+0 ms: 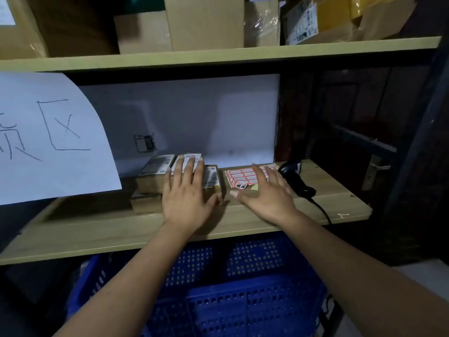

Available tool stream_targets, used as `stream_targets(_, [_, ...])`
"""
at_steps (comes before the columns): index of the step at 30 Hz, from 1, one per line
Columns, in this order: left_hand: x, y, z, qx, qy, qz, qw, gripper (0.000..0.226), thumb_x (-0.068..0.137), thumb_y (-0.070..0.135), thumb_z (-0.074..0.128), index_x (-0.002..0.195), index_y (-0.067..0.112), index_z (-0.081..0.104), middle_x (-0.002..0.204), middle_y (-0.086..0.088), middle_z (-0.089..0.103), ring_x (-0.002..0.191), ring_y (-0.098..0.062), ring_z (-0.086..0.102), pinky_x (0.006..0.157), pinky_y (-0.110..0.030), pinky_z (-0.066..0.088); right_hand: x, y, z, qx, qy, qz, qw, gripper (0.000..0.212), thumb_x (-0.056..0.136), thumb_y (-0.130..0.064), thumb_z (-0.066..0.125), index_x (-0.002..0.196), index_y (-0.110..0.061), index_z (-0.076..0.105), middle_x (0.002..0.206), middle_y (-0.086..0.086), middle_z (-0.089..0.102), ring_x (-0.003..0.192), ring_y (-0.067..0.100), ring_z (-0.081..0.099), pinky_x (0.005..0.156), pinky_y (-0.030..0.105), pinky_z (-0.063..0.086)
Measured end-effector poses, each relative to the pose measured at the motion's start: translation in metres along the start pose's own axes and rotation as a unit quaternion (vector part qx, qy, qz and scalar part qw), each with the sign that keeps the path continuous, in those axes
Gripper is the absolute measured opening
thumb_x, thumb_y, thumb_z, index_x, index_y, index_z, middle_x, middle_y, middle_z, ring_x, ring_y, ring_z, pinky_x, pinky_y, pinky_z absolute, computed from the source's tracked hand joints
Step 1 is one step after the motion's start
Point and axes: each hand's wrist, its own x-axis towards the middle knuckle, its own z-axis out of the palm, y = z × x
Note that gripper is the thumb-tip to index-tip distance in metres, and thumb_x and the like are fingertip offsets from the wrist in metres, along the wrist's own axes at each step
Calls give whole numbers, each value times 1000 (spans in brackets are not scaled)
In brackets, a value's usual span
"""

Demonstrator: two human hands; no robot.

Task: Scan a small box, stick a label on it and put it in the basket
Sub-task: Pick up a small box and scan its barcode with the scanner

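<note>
Several small cardboard boxes (155,175) with printed labels are stacked on the wooden shelf (121,229). My left hand (185,193) lies flat on top of the stack with its fingers spread, holding nothing. A sheet of red-bordered labels (240,176) lies to the right of the boxes, one corner label peeled up. My right hand (266,193) hovers open over that sheet. A black barcode scanner (295,175) rests at the right end of the shelf, its cable running off the front. The blue perforated basket (243,288) sits below the shelf, between my forearms.
A white paper sign (48,137) with handwriting hangs at the left, over part of the shelf. Larger cardboard boxes (204,23) fill the upper shelf. A dark metal frame (418,117) stands at the right. A white wall is behind the boxes.
</note>
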Motion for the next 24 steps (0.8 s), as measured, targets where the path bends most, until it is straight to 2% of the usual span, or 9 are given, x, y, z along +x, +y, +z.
stream_targets(2, [4,0,2,10,-14,3,1000,104,85,66,67,165,25,15,176,-7,23,166,-31,12,135,-55,16,3,-1,-1,-27,-8,4,1000,117,71,-95,38,167,-34,12,177,8,13,163,27,2,128,57,5])
stream_targets(5, [8,0,6,-9,2,3,1000,100,82,57,73,163,26,23,172,-8,32,163,-31,22,133,-55,24,10,7,-3,-44,3,24,999,117,71,-96,35,167,-33,14,176,10,17,162,29,5,127,60,4])
stream_targets(8, [11,-2,5,-35,34,-27,998,89,84,50,74,159,24,33,163,-12,45,155,-34,37,123,-55,35,24,29,-9,-77,35,60,995,107,78,-86,45,165,-29,20,170,15,28,157,34,20,122,57,19])
stream_targets(11, [16,-11,3,-47,42,-85,994,82,88,49,71,156,20,36,154,-17,49,145,-39,45,114,-58,40,40,59,-19,-112,42,104,987,95,85,-64,60,164,-29,22,162,20,37,148,39,30,113,52,31])
stream_targets(13, [20,-18,2,-30,35,-105,993,81,91,52,68,157,18,36,152,-20,49,142,-41,45,111,-58,41,51,77,-26,-135,23,121,983,91,87,-56,60,165,-28,20,159,24,36,146,42,32,114,52,32])
stream_targets(16, [23,-24,6,20,1,-114,993,77,96,64,52,158,21,33,154,-22,44,144,-41,40,112,-58,39,67,95,-31,-147,1,135,980,90,90,-56,58,166,-26,19,161,29,34,147,47,34,118,49,31])
stream_targets(19, [22,-26,17,32,-21,-119,992,77,96,75,37,157,29,32,157,-21,42,150,-39,35,115,-60,36,83,111,-25,-107,-15,122,987,87,89,-56,60,162,-20,30,160,24,43,145,44,44,118,47,36])
stream_targets(21, [19,-25,24,34,-15,-111,993,74,95,77,37,156,35,32,158,-19,43,152,-38,33,114,-63,36,91,119,-17,-67,-40,131,988,86,85,-56,62,159,-22,35,153,21,54,136,43,53,112,48,43])
stream_targets(24, [18,-23,32,16,17,-103,994,66,95,71,50,152,39,38,154,-19,47,149,-38,37,115,-65,34,109,139,-2,-91,-29,130,987,82,77,-59,65,148,-22,47,131,15,69,116,38,67,100,46,53])
